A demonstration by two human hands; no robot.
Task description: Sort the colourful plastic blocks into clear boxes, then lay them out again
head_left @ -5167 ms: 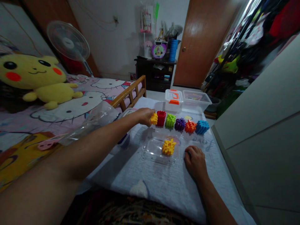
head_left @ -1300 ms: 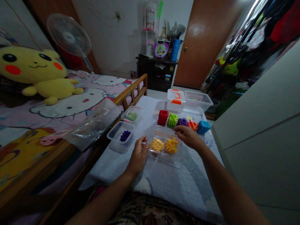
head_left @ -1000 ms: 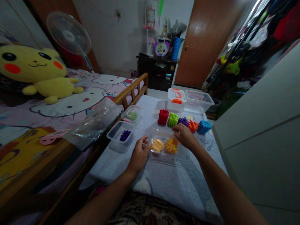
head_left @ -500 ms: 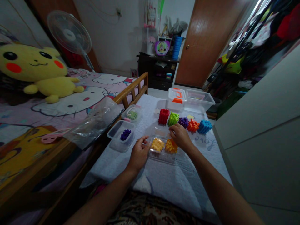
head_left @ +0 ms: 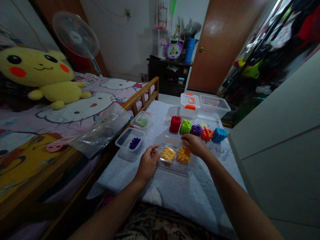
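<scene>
A clear plastic container lies on the cloth-covered table in front of me. Two orange interlocking pieces show in it, a flat waffle-like one on the left and a chunkier one on the right. At its left edge, my left hand is closed, thumb and fingers on the plastic. My right hand pinches the container's far right corner, fingertips partly hidden. Just beyond that hand stand a red cube, a green one, a purple one, an orange one and a blue one.
Left of the hands, an open tub holds dark purple pieces, near a lidded tub with green ones. An orange-latched box and a clear bin stand at the back. A wooden bed rail borders the left.
My right hand has shifted very slightly while staying at the container's right corner. The left hand stays at the left edge. The view has moved a little.
</scene>
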